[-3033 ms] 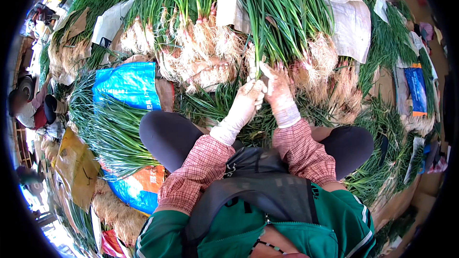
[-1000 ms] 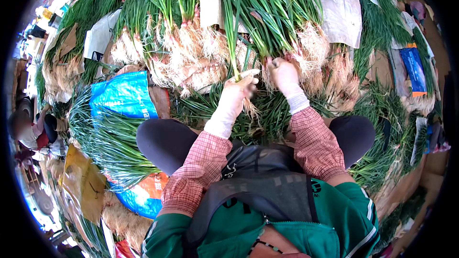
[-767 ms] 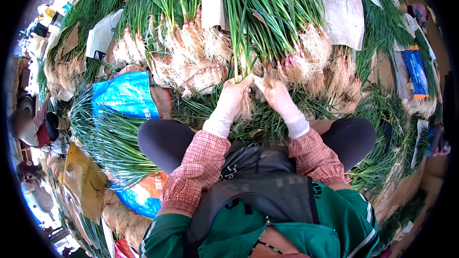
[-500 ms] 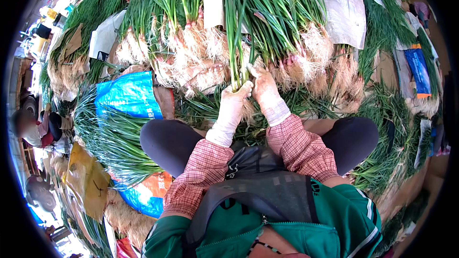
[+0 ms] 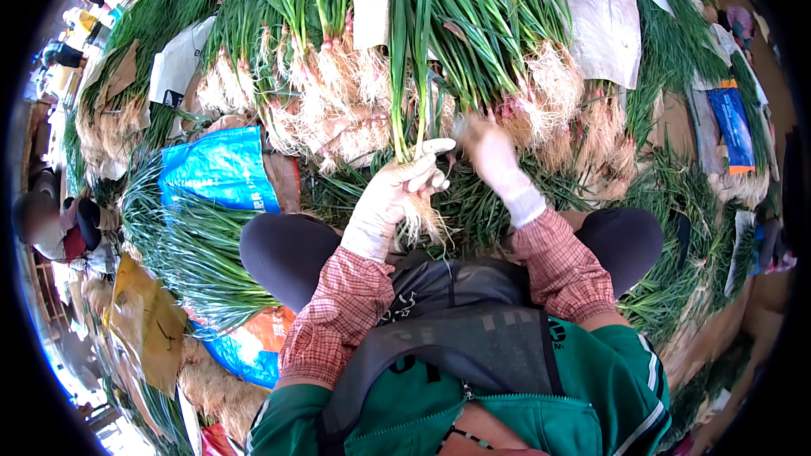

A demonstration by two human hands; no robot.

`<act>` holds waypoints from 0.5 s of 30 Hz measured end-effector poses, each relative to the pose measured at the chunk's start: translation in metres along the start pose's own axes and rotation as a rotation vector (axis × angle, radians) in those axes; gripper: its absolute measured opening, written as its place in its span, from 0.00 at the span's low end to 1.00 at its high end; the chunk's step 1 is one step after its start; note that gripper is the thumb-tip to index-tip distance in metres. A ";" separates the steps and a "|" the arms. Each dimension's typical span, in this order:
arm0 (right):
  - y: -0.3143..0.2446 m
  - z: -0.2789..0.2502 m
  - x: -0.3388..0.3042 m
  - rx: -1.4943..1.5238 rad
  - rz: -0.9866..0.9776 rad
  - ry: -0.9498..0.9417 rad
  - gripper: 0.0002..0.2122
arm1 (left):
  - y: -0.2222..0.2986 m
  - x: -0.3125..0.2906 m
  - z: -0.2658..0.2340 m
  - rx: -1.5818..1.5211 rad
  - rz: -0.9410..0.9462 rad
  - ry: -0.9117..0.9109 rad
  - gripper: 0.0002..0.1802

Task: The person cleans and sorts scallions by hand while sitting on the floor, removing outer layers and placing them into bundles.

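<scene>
My left hand [image 5: 384, 198], in a white glove, is closed around a few green onions [image 5: 399, 118] just above their roots. Their pale, stringy roots hang below my fingers, and the long green leaves reach away from me over the pile. To the right, my gloved right hand [image 5: 492, 154] is apart from those stalks. Motion smears its fingers, so I cannot make out whether it holds anything. Just beyond my hands lies a thick heap of green onions [image 5: 498, 42], with root bunches [image 5: 553, 89] toward me.
A blue plastic sheet [image 5: 215, 171] lies at the left over more green onions [image 5: 198, 245]. White sacking [image 5: 604, 25] covers part of the heap at the far right. My bent knees [image 5: 287, 257] flank the work area. Another person [image 5: 59, 224] sits at the far left.
My right hand has drawn away from the stalks to the right. My left hand has moved slightly left and nearer me, still gripping the green onions, with their roots now showing.
</scene>
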State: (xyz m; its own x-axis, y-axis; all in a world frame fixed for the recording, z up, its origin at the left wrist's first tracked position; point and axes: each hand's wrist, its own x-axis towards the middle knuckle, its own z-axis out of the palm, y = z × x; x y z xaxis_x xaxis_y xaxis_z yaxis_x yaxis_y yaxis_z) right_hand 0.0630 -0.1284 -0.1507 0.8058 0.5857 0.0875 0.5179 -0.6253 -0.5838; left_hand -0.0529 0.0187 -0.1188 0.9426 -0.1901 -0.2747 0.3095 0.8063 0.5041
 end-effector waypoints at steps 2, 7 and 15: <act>0.013 -0.019 0.036 -0.100 0.302 0.047 0.15 | -0.011 0.009 -0.007 0.018 0.058 0.059 0.20; 0.017 -0.002 0.040 -0.202 0.065 0.129 0.10 | -0.023 0.027 -0.009 0.372 0.245 0.336 0.13; -0.001 0.031 0.000 0.343 0.208 0.260 0.08 | -0.040 0.031 -0.018 0.409 0.236 0.489 0.07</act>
State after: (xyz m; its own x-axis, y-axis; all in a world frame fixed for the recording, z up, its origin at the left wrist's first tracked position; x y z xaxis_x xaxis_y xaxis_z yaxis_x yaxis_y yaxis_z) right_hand 0.0536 -0.1122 -0.1755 0.9502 0.2903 0.1136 0.2481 -0.4838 -0.8393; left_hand -0.0386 -0.0096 -0.1621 0.8553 0.3175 -0.4095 0.2159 0.5000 0.8387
